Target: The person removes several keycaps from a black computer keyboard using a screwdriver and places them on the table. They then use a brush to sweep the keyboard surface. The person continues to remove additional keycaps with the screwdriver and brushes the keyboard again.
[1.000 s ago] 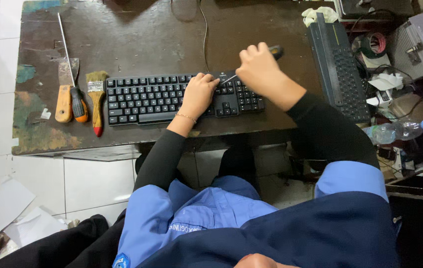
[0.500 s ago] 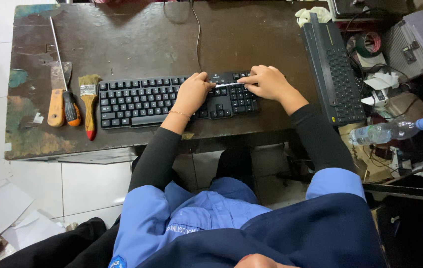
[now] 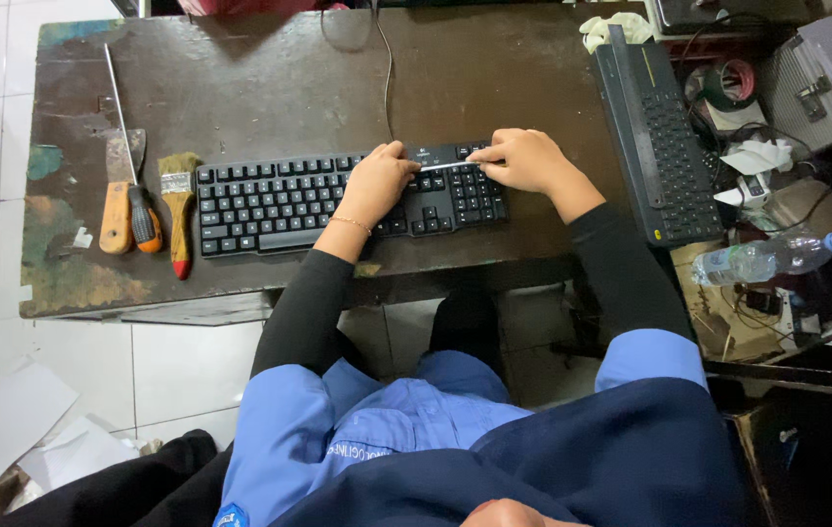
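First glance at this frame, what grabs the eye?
The black keyboard in the middle of the worn dark table, with both hands on its right half: the left hand rests on the keys while the right hand holds a thin light rod across them. Left of it lie a paintbrush, a screwdriver and a scraper; a second keyboard sits at the table's right edge.

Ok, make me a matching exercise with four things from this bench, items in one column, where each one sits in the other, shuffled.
Items:
1. black keyboard
2. paintbrush
3. plastic bottle
4. second keyboard

Places:
A. on the clutter right of the table, lying on its side
B. at the table's right edge, turned lengthwise
C. under both hands, mid-table
D. just left of the black keyboard, beside a scraper

Pairs: 1-C, 2-D, 3-A, 4-B
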